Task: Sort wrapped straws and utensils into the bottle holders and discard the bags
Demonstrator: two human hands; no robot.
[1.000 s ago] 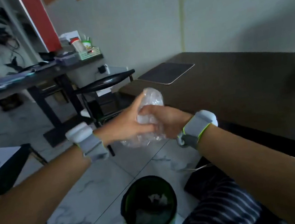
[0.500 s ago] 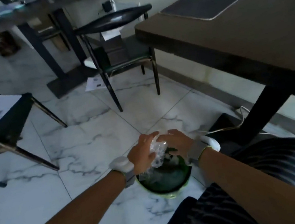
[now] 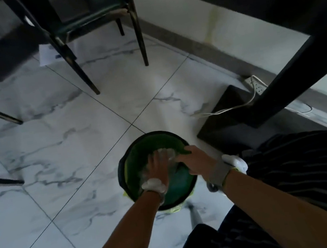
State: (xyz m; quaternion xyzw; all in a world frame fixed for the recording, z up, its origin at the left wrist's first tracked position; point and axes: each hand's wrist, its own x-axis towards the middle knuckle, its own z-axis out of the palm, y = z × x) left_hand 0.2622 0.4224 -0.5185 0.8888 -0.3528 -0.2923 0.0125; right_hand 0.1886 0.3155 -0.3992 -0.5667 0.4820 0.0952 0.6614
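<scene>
A round black bin (image 3: 129, 156) with a green liner stands on the marble floor in front of me. My left hand (image 3: 157, 166) is down inside its mouth, pressing a crumpled clear plastic bag (image 3: 168, 153) into it. My right hand (image 3: 198, 161) rests at the bin's right rim, fingers touching the same bag. The bag is mostly hidden under the two hands. No straws, utensils or bottle holders are in view.
A dark chair (image 3: 81, 24) stands on the floor beyond the bin. The dark table's leg and base (image 3: 261, 106) lie to the right, with a white cable and power strip (image 3: 256, 85) by the wall. My striped trousers (image 3: 301, 167) fill the lower right.
Both hands carried the crumpled bag from chest height beside the table down into the bin. The view tilted down to the floor.
</scene>
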